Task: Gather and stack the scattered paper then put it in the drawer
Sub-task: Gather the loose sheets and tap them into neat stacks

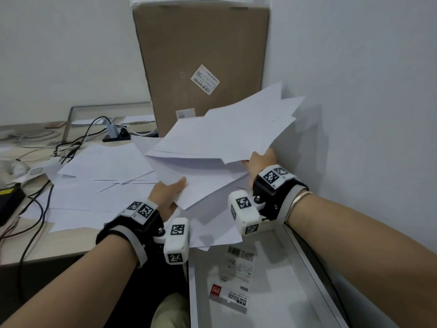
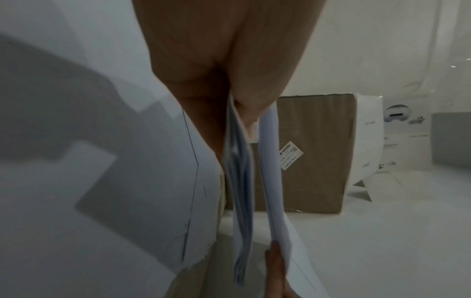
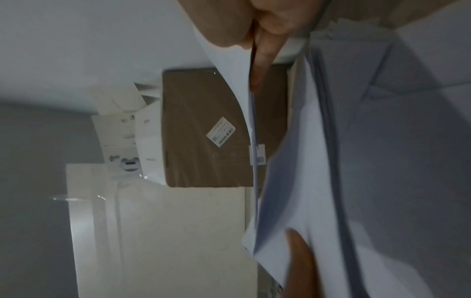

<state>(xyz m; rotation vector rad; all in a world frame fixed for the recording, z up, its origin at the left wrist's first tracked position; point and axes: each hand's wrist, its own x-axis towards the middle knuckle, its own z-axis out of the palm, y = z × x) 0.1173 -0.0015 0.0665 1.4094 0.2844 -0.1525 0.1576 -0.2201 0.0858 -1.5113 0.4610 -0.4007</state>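
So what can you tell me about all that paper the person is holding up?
The bundle of paper is plain white sheets, loosely gathered with corners fanning out unevenly. It is lifted above the desk, tilted up toward the wall. The left hand pinches its near corner, and the right hand grips its right edge. More sheets lie scattered beneath.
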